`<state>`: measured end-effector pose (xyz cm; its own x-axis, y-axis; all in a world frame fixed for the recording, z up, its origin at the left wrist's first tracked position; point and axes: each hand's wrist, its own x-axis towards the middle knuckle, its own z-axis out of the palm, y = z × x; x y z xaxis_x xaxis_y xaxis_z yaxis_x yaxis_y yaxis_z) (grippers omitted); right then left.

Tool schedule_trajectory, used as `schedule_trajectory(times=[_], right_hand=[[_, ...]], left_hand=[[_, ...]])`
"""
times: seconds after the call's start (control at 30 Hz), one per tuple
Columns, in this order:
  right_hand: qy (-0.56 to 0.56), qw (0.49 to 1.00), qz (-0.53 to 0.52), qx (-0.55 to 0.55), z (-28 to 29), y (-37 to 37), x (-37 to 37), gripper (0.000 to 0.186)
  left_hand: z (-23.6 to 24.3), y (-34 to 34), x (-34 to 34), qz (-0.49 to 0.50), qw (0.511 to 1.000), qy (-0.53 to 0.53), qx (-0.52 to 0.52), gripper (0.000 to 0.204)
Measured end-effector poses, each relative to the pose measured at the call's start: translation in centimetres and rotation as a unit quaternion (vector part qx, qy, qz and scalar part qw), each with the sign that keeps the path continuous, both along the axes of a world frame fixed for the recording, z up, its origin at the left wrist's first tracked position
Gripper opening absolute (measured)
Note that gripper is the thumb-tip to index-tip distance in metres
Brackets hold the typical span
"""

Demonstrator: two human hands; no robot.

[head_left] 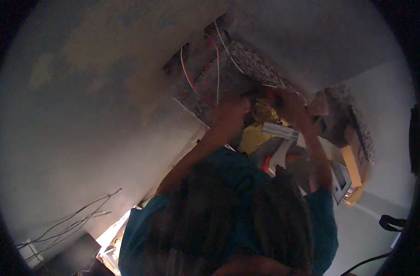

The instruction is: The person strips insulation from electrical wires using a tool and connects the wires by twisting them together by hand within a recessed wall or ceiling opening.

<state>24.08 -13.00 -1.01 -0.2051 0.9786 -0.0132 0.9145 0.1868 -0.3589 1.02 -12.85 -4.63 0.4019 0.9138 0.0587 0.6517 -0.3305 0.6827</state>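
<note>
Both hands are in front of me at the upper middle, close together in dim light. My left hand [235, 106] looks closed, its fingertips by a small dark thing [249, 93] that I cannot make out. To the right, my right hand [289, 102] is curled around something, with a bit of red [270, 94] showing at its fingers. Whether that red piece is a tool handle is too dark to tell. Red and white wires [188, 76] hang from dark openings in the wall, and one white wire [218, 76] runs down toward my left hand.
Below my hands lie crumpled yellow material [253, 138] and a grey metal profile [280, 130]. Rubble [256, 64] lines the wall's edge. At right are a brick-like block [318, 104] and a cardboard piece [351, 165]. Loose cables [76, 223] stick out at lower left.
</note>
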Motion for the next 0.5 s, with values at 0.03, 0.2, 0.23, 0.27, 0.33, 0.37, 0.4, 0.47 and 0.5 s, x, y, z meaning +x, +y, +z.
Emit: schedule_trajectory(times=[0.03, 0.2, 0.23, 0.27, 0.33, 0.37, 0.4, 0.47, 0.5], right_hand=[[0.044, 0.999, -0.016, -0.003, -2.0, -1.4, 0.3, 0.044], [0.148, 0.966, -0.164, -0.132, -8.5, -8.7, 0.1, 0.037], [0.193, 0.95, -0.186, -0.162, -8.6, -10.3, -0.7, 0.037], [0.202, 0.943, -0.197, -0.176, -10.2, -11.7, -0.7, 0.037], [0.23, 0.951, -0.184, -0.092, -12.9, -14.8, -1.2, 0.039], [0.24, 0.951, -0.183, -0.067, -13.3, -16.5, -1.7, 0.039], [0.257, 0.94, -0.207, -0.091, -11.1, -16.6, -2.6, 0.031], [0.31, 0.909, -0.245, -0.131, -12.2, -18.2, -2.3, 0.019], [0.314, 0.904, -0.256, -0.133, -12.4, -18.9, -2.1, 0.019]], left_hand=[[-1.3, -0.4, -0.3, -0.016, 0.999, 0.003, 0.04, 0.014], [-1.6, -1.7, -1.3, -0.082, 0.996, 0.011, 0.03, 0.017], [-0.8, -1.7, -2.1, -0.07, 0.995, 0.06, 0.05, 0.017], [-0.2, -1.7, -2.6, -0.066, 0.989, 0.111, 0.071, 0.017], [2.1, -2.2, -3.5, -0.087, 0.984, 0.138, 0.07, 0.017], [2.9, -2.3, -3.7, -0.092, 0.979, 0.155, 0.09, 0.018], [3.2, -2.3, -4.1, -0.099, 0.978, 0.161, 0.084, 0.018], [3.5, -2.2, -4.4, -0.03, 0.995, 0.097, 0.009, 0.019], [3.4, -1.9, -4.5, -0.012, 0.997, 0.077, -0.017, 0.019]])
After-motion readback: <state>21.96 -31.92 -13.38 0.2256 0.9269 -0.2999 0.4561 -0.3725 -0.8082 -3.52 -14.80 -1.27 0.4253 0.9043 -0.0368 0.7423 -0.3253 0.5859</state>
